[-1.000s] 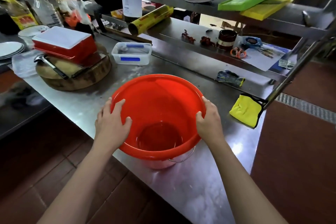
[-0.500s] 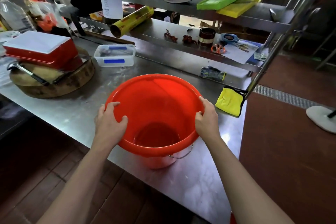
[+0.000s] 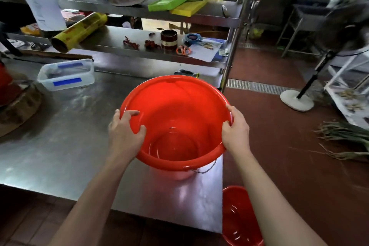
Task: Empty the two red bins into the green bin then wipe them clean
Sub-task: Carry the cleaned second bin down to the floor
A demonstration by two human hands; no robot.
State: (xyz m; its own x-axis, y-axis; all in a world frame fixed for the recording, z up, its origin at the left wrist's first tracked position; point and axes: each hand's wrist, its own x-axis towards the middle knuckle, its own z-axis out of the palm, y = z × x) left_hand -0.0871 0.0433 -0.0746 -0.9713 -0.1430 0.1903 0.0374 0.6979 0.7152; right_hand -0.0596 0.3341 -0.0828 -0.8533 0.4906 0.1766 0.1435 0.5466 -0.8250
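Observation:
A red bin (image 3: 175, 110) stands upright near the right end of the steel table (image 3: 60, 146), with a little clear liquid in its bottom. My left hand (image 3: 124, 130) grips its left rim, fingers curled over the edge and into the bin. My right hand (image 3: 235, 128) grips the right rim the same way. A second red bin (image 3: 238, 217) sits on the floor just past the table's right corner, partly hidden by my right forearm. No green bin is in view.
A clear plastic box (image 3: 66, 75) with blue tape and a wooden chopping block (image 3: 18, 106) stand at the left of the table. Shelves behind hold a wrap roll (image 3: 77, 31) and green and yellow boards (image 3: 179, 0). A fan stand (image 3: 297, 100) and green stalks (image 3: 347, 136) are on the floor at right.
The bin has shifted towards the table's right end with both hands still on its rim. My view has swung right, and the second red bin on the floor has come into sight.

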